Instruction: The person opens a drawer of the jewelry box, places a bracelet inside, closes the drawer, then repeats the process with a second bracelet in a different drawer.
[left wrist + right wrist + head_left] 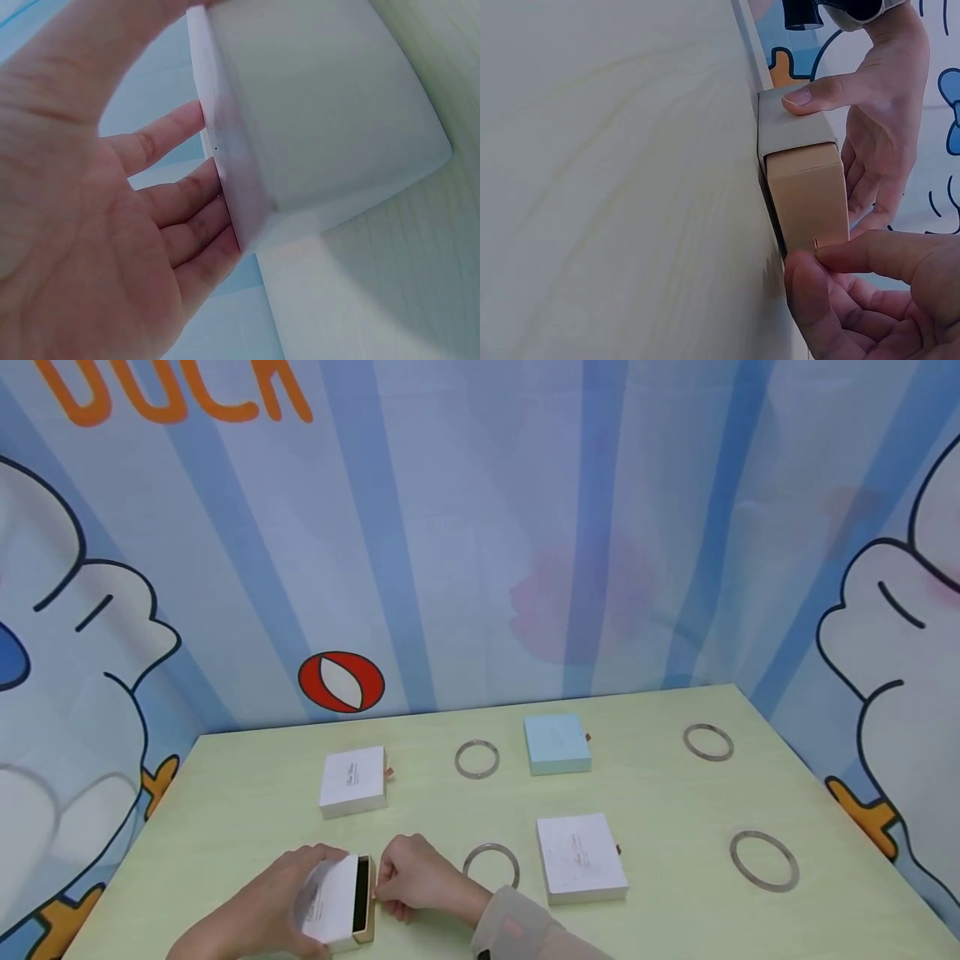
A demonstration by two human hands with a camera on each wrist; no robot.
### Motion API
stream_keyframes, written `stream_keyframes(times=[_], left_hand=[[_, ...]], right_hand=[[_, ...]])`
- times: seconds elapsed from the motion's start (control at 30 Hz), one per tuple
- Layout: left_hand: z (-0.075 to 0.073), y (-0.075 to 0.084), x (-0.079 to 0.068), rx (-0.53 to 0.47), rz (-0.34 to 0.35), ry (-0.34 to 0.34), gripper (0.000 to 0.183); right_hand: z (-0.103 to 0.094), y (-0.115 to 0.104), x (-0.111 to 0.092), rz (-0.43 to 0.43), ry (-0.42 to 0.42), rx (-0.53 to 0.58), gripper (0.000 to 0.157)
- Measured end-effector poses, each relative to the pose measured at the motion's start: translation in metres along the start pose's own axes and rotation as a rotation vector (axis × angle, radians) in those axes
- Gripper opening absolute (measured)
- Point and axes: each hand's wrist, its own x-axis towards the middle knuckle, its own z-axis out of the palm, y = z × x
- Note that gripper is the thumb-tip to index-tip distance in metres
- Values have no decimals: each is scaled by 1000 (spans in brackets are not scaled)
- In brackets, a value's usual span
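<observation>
Near the front left of the table, my left hand point(258, 900) grips a white slide-out box point(330, 902) along its sides, thumb at the near edge. Its tan inner drawer point(808, 196) sticks partway out of the sleeve toward the right, and a dark strip of the inside shows in the head view. With thumb and forefinger, my right hand point(427, 875) pinches at the middle of the drawer's front, where a small pull tab shows on similar boxes; the fingertips hide most of it. A grey bangle point(491, 846) lies just beyond my right wrist, partly covered by it.
Behind stand a white box point(354, 781) and a light blue box point(557, 743); another white box point(581, 858) is right of my right hand. One ring point(477, 776) lies between the back boxes. Two more lie at right, a far ring point(707, 726) and a near ring point(733, 856).
</observation>
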Motion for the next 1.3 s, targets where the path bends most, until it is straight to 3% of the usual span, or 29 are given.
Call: stream_keyframes(times=[0.3, 0.8, 1.3], left_hand=[[0, -1, 0, -5, 14, -6, 101], [2, 3, 1, -7, -85, -7, 105], [1, 2, 1, -15, -90, -22, 105]], right_hand=[[-3, 0, -1, -8, -12, -13, 27], [-5, 3, 0, -2, -29, -16, 28], [-7, 3, -2, 8, -35, -16, 28]])
